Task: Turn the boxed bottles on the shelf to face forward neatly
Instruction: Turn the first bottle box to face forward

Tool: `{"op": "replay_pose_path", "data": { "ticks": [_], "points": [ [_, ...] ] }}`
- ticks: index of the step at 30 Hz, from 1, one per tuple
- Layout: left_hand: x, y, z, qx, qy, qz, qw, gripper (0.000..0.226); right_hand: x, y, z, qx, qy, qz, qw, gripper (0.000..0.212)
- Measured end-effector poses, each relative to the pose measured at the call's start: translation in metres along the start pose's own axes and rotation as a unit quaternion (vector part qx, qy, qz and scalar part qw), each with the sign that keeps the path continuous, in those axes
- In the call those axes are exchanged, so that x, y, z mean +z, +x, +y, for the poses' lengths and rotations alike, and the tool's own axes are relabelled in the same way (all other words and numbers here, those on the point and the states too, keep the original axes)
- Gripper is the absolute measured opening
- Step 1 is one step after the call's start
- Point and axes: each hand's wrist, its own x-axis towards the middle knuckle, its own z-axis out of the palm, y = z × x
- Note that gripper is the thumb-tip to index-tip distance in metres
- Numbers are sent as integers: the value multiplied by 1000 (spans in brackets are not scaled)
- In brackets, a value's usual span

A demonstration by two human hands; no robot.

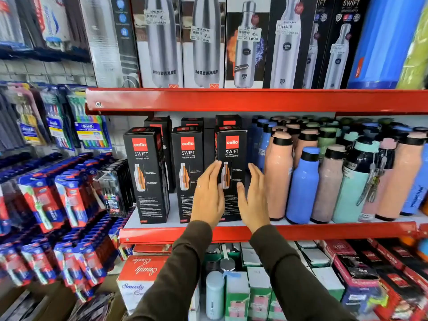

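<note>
A shop aisle: red metal shelves (254,100) stacked with goods, toothbrush packs hanging to the left, loose coloured bottles (303,186) crowded to the right of the fingers. On the middle shelf three black boxes stand in a front row, with more behind them. The right box (231,147) sits between the two hands. The left hand (208,198) is flat and open, fingers straight, lying against or just beside the box's left edge; the right hand (253,200) is likewise spread, just off the right side, its thumb near the front face. Neither has closed on anything, and whether they touch the card I cannot tell. The middle box (188,158) is just left of the left fingers, the left box (146,172) further out and skewed a little. The step looks like squaring the right box. Next would call for pressing both palms in and twisting gently, minding the pink bottle (278,177) beside the right fingers.
</note>
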Motion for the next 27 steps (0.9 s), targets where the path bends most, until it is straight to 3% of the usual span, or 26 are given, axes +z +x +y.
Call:
{"op": "replay_pose_path", "data": {
  "ticks": [4,11,20,27],
  "points": [
    [22,-14,7,-150,-141,-22,978,58,9,3,16,162,118,-109,974,53],
    [47,-10,-12,-341,-235,-111,904,57,22,11,44,212,131,-169,954,51],
    [50,-8,-21,-383,-239,-64,890,50,35,5,55,197,177,-123,956,52],
    [42,5,-10,-362,-285,-23,887,50,18,9,44,129,178,-110,969,94]
  ]
}}
